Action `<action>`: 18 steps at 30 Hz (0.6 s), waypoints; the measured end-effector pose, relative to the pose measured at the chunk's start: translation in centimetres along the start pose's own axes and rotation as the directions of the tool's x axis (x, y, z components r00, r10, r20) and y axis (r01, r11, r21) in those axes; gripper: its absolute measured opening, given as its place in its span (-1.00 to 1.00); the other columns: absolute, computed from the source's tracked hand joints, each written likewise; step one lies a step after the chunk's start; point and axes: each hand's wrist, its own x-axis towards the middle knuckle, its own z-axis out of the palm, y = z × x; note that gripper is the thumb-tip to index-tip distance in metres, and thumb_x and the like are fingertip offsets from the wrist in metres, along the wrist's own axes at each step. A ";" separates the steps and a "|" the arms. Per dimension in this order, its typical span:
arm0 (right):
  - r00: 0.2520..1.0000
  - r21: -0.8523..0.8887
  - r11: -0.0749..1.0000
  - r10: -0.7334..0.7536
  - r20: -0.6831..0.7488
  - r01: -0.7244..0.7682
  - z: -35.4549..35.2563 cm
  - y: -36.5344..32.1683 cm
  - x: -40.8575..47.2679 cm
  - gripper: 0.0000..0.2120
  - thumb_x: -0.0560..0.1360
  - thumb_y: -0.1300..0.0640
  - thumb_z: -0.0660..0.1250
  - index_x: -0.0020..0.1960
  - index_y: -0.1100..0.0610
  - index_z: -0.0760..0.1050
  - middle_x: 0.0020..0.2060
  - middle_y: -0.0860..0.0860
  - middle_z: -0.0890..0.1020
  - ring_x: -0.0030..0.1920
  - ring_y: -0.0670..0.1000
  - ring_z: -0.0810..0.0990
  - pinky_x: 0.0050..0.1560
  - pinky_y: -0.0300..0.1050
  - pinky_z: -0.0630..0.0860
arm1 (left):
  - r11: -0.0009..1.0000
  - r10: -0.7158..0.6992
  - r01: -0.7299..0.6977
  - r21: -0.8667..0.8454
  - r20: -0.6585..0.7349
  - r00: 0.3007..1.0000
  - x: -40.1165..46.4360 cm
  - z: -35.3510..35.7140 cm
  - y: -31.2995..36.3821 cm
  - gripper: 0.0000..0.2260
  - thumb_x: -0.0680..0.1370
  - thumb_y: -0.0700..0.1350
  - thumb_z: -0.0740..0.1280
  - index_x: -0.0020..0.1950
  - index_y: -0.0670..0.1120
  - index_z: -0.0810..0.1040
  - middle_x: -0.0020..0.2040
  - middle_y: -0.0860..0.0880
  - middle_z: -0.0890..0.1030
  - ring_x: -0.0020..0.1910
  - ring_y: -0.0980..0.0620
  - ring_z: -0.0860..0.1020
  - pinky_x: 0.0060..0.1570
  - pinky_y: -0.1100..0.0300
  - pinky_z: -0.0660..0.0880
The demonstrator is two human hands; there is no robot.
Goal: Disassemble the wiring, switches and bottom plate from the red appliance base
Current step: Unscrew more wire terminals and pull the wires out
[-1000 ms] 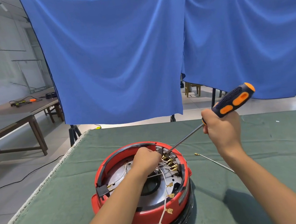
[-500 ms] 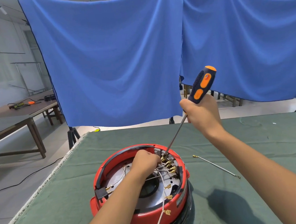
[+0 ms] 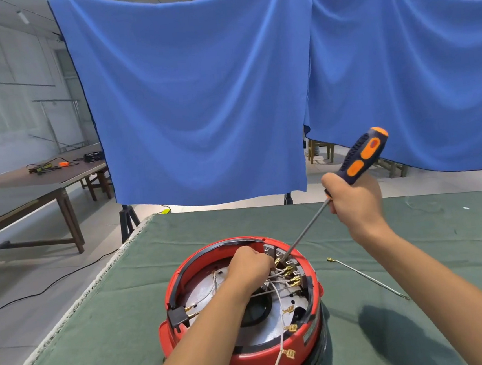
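Note:
The red appliance base [image 3: 306,358] lies upside down on the green table [image 3: 356,230], showing a silver bottom plate [image 3: 203,292] and white wires [image 3: 276,302] with brass terminals. My left hand [image 3: 249,267] reaches inside near the switch block [image 3: 292,265], fingers curled around wires there. My right hand [image 3: 353,198] grips an orange-and-black screwdriver [image 3: 361,156], whose shaft slants down to the terminals at the switch block.
A loose wire with a brass end [image 3: 366,277] lies on the cloth right of the base. Blue curtains [image 3: 196,98] hang behind the table. A wooden table [image 3: 28,185] with cables stands at left. The green table's left edge [image 3: 97,290] runs close to the base.
My right hand swung the screwdriver handle up and leftward, then back right and lower; its tip stays at the switch block. My left hand stays inside the base.

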 end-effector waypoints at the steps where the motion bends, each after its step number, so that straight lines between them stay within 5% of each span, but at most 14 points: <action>1: 0.999 -0.011 1.000 -0.027 -0.020 0.027 -0.4 -0.3 -0.2 -0.74 0.25 0.10 0.25 -0.41 0.29 0.31 -0.62 -0.02 0.34 -0.58 -0.02 0.29 -0.59 -0.28 0.23 | 1.000 -0.001 0.001 0.003 0.004 1.000 0.0 0.0 0.0 -0.89 0.47 -0.20 0.33 -0.21 -0.20 0.60 -0.23 -0.14 0.57 -0.16 -0.10 0.53 0.03 0.02 0.50; 9: 0.986 0.049 0.985 -0.164 -0.020 0.165 -1.5 -1.7 -2.7 -0.73 0.29 0.16 0.25 -0.41 0.36 0.31 -0.59 0.08 0.36 -0.57 -0.03 0.31 -0.57 -0.28 0.28 | 0.999 -0.028 0.028 -0.025 -0.015 0.999 -0.3 -0.2 0.3 -0.85 0.46 -0.20 0.35 -0.29 -0.21 0.52 -0.41 -0.05 0.40 -0.33 -0.02 0.41 -0.23 0.15 0.36; 15: 0.986 -0.027 0.985 -0.168 0.009 0.168 -1.2 -2.4 -2.0 -0.70 0.29 0.13 0.24 -0.39 0.38 0.32 -0.57 0.11 0.36 -0.55 -0.02 0.30 -0.58 -0.28 0.25 | 0.999 -0.008 0.007 -0.035 -0.046 0.999 -0.4 -0.1 0.2 -0.85 0.46 -0.20 0.38 -0.08 -0.28 0.64 -0.11 -0.18 0.64 -0.03 -0.10 0.59 0.09 0.01 0.53; 18: 0.990 -0.072 0.988 -0.139 0.010 0.140 -0.8 -2.3 -0.9 -0.68 0.31 0.12 0.24 -0.34 0.42 0.34 -0.52 0.15 0.37 -0.51 0.01 0.30 -0.54 -0.22 0.23 | 1.000 -0.002 0.001 -0.027 -0.045 0.999 -0.3 0.0 0.1 -0.84 0.46 -0.18 0.41 -0.09 -0.28 0.65 -0.13 -0.15 0.65 -0.03 -0.10 0.60 0.08 0.04 0.53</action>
